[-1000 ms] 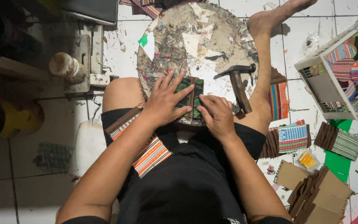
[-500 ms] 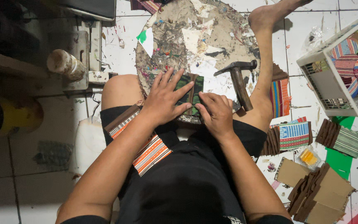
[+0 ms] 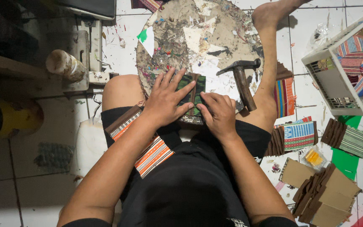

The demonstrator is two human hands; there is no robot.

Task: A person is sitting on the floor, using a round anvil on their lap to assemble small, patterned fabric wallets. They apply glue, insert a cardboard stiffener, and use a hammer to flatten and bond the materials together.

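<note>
A small green patterned fabric piece with a dark strip down its middle (image 3: 193, 91) lies at the near edge of a round, glue-stained work board (image 3: 198, 38). My left hand (image 3: 166, 100) lies flat on its left side with fingers spread. My right hand (image 3: 217, 114) presses its right side, fingers bent, thumb beside the strip. A hammer (image 3: 242, 80) rests on the board just right of my right hand.
A white basket (image 3: 337, 84) of striped fabric stands at right. Stacks of striped covers (image 3: 299, 135) and brown card pieces (image 3: 322, 195) lie on the tiled floor at lower right. A jar (image 3: 64, 65) sits on a block at left. My bare foot (image 3: 274, 10) rests by the board.
Both hands stay on the fabric piece; my left fingers have spread a little wider over it. The hammer has not moved.
</note>
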